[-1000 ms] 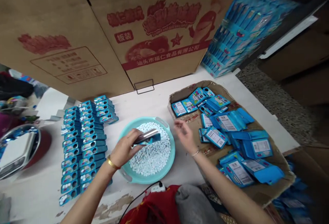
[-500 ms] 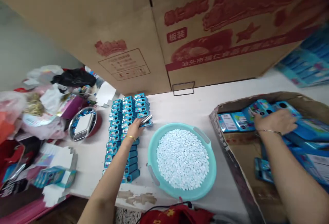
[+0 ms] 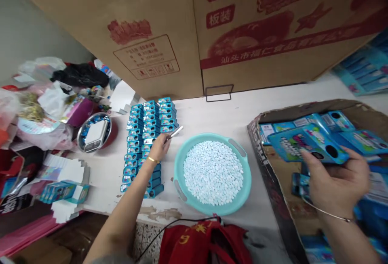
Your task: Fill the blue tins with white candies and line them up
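My left hand is closed on a small metal scoop, over the right side of the rows of small blue boxes standing on the table. My right hand grips a flat blue packet with dark round spots, held above the open carton. More blue packets lie inside that carton. Between my hands sits a turquoise basin with many small white pieces in it.
Large cardboard boxes stand along the back. At the left are a metal bowl with a white scale, plastic bags and stacked white cards. Red cloth shows at the front edge.
My right hand has come up and toward me, lifting a blue packet out of the carton. My left hand still has the scoop near the boxes. The view has shifted slightly.
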